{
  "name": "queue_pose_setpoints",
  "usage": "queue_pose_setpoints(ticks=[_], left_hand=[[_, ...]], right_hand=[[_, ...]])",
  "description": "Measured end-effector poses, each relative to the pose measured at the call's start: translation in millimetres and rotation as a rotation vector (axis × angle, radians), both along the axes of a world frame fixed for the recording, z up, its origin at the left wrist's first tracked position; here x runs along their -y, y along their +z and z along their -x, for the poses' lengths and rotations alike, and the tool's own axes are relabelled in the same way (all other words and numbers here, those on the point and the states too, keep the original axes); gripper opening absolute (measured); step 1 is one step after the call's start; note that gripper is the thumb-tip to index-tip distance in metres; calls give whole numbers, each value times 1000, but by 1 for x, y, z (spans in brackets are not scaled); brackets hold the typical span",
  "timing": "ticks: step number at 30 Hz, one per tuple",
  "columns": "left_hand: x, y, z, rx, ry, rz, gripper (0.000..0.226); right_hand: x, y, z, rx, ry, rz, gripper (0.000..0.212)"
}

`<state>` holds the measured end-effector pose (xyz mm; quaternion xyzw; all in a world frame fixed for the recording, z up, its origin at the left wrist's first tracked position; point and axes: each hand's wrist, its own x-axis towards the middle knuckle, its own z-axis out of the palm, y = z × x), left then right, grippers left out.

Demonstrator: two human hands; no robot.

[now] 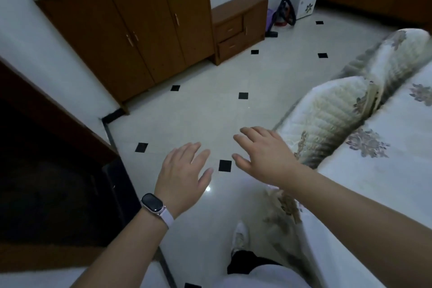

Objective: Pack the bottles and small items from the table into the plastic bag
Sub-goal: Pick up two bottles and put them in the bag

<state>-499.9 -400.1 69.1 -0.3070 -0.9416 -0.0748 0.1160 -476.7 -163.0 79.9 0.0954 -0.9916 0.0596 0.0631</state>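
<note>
My left hand (184, 170) and my right hand (261, 154) are stretched out in front of me over the tiled floor, palms down, fingers spread, holding nothing. A dark watch with a pale strap (154, 206) sits on my left wrist. No bottles, small items, table or plastic bag show in this view.
A bed with a floral cover (374, 147) and rolled bedding (332, 110) lies on the right. Brown cabinets (131, 37) and a low drawer unit (240, 28) line the far wall. A dark doorway (46, 170) is at left. White floor tiles with black squares (210, 110) lie between.
</note>
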Motion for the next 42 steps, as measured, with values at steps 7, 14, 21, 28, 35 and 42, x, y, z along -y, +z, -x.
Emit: queue_pose_setpoints(ticks=[7, 14, 21, 28, 35, 42], left_hand=[[-14, 30, 133, -25, 12, 33, 47], [-35, 34, 230, -19, 0, 12, 48], [-60, 11, 358, -29, -103, -36, 45], [-109, 8, 516, -13, -238, -115, 46], [-196, 21, 651, -21, -428, -177, 43], [-318, 8, 711, 30, -617, -216, 42]], right_hand=[[-22, 18, 132, -69, -2, 3, 52], [-41, 20, 223, -110, -35, 19, 51], [-68, -2, 318, -89, -149, -8, 52], [-99, 11, 442, -92, -339, -44, 52], [-146, 38, 530, -127, -544, -51, 50], [-248, 16, 552, -87, -806, -19, 52]])
